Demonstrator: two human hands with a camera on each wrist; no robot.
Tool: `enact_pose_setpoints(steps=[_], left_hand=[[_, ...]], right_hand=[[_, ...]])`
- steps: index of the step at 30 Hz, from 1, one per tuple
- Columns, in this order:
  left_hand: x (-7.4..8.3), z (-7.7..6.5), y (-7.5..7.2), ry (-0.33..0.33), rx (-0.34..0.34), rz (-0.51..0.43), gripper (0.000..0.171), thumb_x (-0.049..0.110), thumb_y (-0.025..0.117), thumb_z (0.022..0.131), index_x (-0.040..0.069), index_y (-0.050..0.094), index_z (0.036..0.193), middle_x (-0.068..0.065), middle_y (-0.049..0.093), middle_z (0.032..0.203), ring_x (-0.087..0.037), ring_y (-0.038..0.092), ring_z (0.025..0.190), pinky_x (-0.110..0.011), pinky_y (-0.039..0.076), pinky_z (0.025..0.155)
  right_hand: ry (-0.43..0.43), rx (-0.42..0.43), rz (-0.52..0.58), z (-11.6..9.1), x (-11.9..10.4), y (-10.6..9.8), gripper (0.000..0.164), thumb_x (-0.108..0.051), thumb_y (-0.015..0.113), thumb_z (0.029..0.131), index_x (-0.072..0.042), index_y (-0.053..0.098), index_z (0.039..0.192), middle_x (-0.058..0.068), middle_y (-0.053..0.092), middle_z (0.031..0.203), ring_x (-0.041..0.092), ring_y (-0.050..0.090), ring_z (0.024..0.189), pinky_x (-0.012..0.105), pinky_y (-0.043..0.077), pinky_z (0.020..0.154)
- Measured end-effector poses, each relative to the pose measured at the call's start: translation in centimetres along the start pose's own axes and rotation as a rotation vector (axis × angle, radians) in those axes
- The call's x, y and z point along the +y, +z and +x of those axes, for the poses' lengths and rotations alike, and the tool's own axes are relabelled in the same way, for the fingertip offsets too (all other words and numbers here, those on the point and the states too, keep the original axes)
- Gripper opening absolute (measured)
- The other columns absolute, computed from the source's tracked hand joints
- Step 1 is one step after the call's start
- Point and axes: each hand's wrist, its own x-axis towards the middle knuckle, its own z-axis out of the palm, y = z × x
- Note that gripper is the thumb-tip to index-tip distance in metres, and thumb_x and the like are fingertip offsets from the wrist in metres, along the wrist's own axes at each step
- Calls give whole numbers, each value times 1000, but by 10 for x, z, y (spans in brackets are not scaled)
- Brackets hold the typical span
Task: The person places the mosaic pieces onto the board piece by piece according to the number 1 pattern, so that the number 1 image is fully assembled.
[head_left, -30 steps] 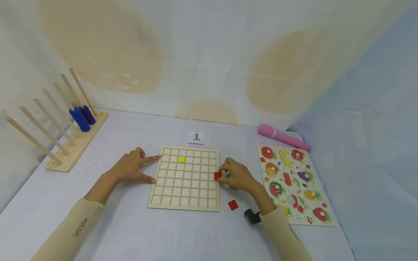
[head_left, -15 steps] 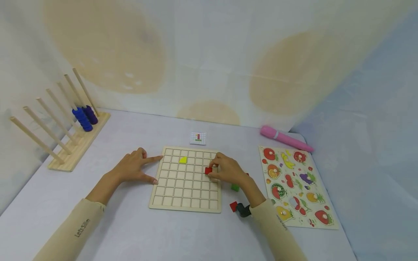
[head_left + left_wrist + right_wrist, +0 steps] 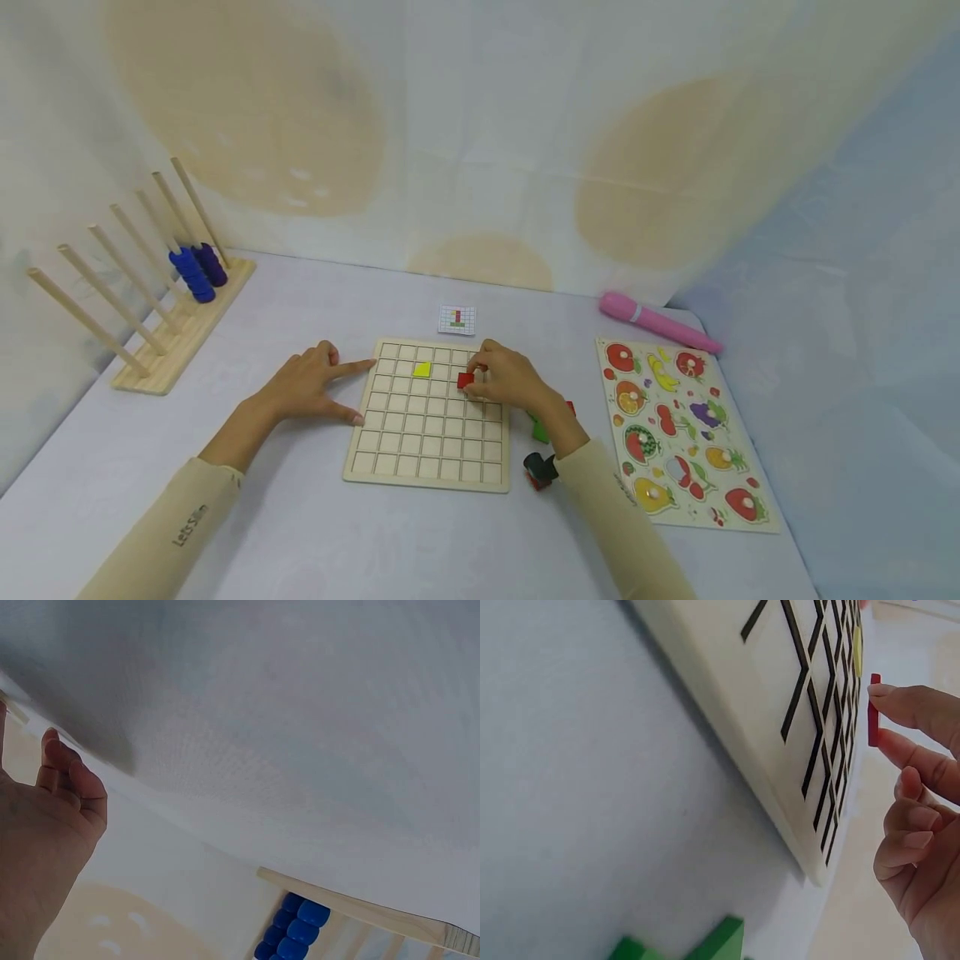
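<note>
My right hand pinches a red square tile between thumb and finger, over the upper right part of the wooden grid board. The right wrist view shows the red tile edge-on, held above the board. On the board a yellow piece sits in the second row of squares. My left hand lies at the board's left edge, its index finger and thumb stretched out to the rim. In the left wrist view the left hand shows its other fingers curled in.
Behind the board lies a small pattern card. Green and red tiles lie right of it, partly hidden by the right forearm. A fruit puzzle board and pink rod are at right, a peg stand at left.
My right hand has carried the red tile leftward and away from me, from the board's right edge to over its upper squares. The left hand keeps its place at the left rim.
</note>
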Motion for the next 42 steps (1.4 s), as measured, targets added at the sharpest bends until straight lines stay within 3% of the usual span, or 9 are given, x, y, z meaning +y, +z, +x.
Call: enact_pose_setpoints(steps=[11, 20, 42], left_hand=[[-2, 1, 3, -14, 3, 0, 98, 80, 73, 60, 33, 53, 143, -8, 45, 103, -20, 40, 82, -33, 29, 69], [1, -1, 1, -21, -13, -6, 98, 81, 72, 61, 33, 52, 144, -8, 44, 106, -20, 40, 83, -33, 30, 71], [-1, 1, 2, -19, -2, 0, 97, 80, 73, 61, 33, 53, 144, -8, 45, 106, -19, 39, 80, -33, 30, 70]], right_hand=[[5, -3, -14, 23, -7, 10, 26, -29, 78, 87, -12, 75, 105, 0, 57, 100, 13, 54, 86, 31, 47, 76], [6, -17, -38, 35, -11, 18, 27, -30, 75, 89, -11, 74, 108, 0, 58, 100, 13, 52, 82, 31, 47, 75], [23, 14, -63, 37, -16, 22, 22, -31, 78, 86, -16, 75, 102, -2, 57, 91, 12, 50, 75, 25, 39, 63]])
